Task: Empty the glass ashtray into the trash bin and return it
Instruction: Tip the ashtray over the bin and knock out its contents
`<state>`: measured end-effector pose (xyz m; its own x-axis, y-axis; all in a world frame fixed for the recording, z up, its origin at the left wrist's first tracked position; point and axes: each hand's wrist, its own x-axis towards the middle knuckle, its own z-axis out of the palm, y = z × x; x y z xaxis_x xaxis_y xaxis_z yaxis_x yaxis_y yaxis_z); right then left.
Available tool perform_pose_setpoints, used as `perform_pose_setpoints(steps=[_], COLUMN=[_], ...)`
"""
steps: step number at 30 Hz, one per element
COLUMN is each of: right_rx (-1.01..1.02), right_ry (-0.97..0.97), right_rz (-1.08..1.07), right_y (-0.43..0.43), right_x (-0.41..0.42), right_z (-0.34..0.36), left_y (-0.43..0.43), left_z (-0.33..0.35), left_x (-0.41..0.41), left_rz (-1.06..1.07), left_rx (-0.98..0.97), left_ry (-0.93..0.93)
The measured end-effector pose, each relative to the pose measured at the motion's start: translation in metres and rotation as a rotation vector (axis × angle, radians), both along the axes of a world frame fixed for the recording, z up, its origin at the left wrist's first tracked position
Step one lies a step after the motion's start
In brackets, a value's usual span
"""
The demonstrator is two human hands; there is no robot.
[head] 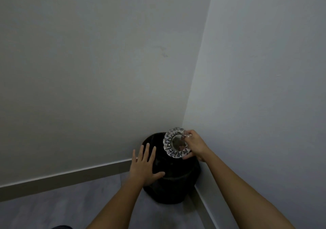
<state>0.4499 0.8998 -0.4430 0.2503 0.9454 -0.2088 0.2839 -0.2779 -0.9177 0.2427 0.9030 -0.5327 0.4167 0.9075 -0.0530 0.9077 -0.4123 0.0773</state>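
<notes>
The black trash bin [169, 175] is wedged into a corner, closed off behind by the left wall [88, 70] and at its right by the right wall [264, 70]. Its top is largely covered: the left hand [144, 167] is spread flat over the near left part, and the glass ashtray [176, 142], tilted in the right hand [195, 144], is held above the far right part. Open floor [70, 207] is left at the front and left

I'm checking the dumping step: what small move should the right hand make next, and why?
Probably give the glass ashtray a small shake. The right hand holds it tipped on edge over the black trash bin, the left hand spread open over the bin's near side, and dark residue seems to remain inside.
</notes>
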Motion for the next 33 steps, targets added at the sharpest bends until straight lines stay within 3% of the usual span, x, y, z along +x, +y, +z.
perform_pose_setpoints(steps=[4,12,20,27,30,33], right_rx=[0.03,0.157,0.447,0.631,0.721,0.76], right_ry=[-0.087,-0.541,-1.094,-1.589,-1.717,-1.67], right_rz=[-0.077,-0.165,0.167,0.475,0.653,0.592], right_y=[0.01,0.013,0.017,0.014,0.011,0.013], right_x=[0.007,0.005,0.012,0.031,0.05,0.061], right_z=[-0.003,-0.045,-0.04,-0.104,-0.126,-0.124], left_y=[-0.01,-0.016,0.001,-0.004,-0.002,-0.002], left_z=[-0.015,-0.034,-0.043,-0.067,-0.069,-0.066], left_x=[0.009,0.021,0.035,0.041,0.041,0.042], left_rz=[0.034,0.06,0.117,0.194,0.211,0.216], left_rx=[-0.108,-0.211,-0.335,-0.263,-0.238,-0.232], left_ry=[0.121,0.127,0.121,-0.022,-0.032,-0.03])
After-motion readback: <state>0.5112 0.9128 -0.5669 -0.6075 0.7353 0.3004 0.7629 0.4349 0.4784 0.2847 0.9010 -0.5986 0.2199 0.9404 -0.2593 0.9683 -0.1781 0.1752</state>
